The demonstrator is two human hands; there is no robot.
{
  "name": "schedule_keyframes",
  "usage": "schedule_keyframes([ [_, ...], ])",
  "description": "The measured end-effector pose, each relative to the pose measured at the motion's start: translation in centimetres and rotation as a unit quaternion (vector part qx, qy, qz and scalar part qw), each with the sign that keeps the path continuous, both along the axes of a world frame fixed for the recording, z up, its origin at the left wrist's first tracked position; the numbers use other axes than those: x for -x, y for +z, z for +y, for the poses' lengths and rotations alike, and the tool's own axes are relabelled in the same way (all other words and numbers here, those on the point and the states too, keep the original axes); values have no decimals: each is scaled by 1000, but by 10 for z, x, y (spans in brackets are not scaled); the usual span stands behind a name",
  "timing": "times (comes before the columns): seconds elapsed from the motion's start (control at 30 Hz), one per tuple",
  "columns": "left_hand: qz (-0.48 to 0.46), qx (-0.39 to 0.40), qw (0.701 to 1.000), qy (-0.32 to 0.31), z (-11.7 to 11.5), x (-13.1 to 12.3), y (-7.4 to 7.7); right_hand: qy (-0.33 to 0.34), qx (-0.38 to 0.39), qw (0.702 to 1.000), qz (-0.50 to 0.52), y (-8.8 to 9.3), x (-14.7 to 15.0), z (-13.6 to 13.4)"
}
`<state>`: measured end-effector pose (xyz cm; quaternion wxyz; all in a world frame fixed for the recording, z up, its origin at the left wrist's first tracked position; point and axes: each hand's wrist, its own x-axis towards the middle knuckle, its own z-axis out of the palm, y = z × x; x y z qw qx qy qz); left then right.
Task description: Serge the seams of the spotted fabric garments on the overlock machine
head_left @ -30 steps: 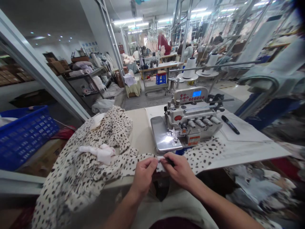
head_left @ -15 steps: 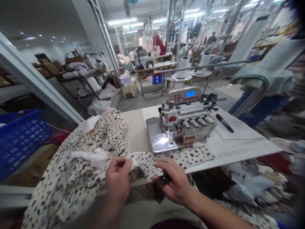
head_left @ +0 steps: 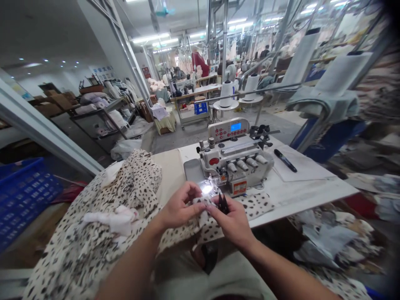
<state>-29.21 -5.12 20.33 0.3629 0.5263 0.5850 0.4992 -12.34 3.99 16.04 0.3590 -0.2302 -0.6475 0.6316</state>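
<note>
An overlock sewing machine stands on the white table. Just in front of its needle area my left hand pinches the edge of a black-spotted cream fabric strip. My right hand is closed beside it, its fingertips on the same edge, with dark thread snips held in the fingers, tips pointing up. Part of the strip lies to the right along the table's front edge. A big heap of spotted fabric covers the left side, with a crumpled white cloth piece on top.
A black marker lies on the table right of the machine. At the left stands a blue plastic basket. Fabric scraps are piled below the table's right side. Thread cones stand behind the machine.
My left hand has moved right and up with the fabric, meeting my right hand before the needle area. The snips now point upward in my right hand. The camera view has shifted slightly.
</note>
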Motion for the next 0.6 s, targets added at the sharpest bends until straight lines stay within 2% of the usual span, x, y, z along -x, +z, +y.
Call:
schedule_keyframes([
  [0.1,43,17,997,-55,12,9,0,-42,-16,999,13,-4,-2,1],
  [0.2,140,48,987,-67,20,9,3,-65,-30,997,34,-9,-4,3],
  [0.3,167,68,983,-43,23,5,4,-34,-32,999,10,-14,-9,7],
  [0.47,134,57,989,1,24,0,1,23,28,999,-30,-14,-10,11],
  [0.6,153,42,987,5,25,0,-1,1,-23,999,-48,-7,-7,15],
])
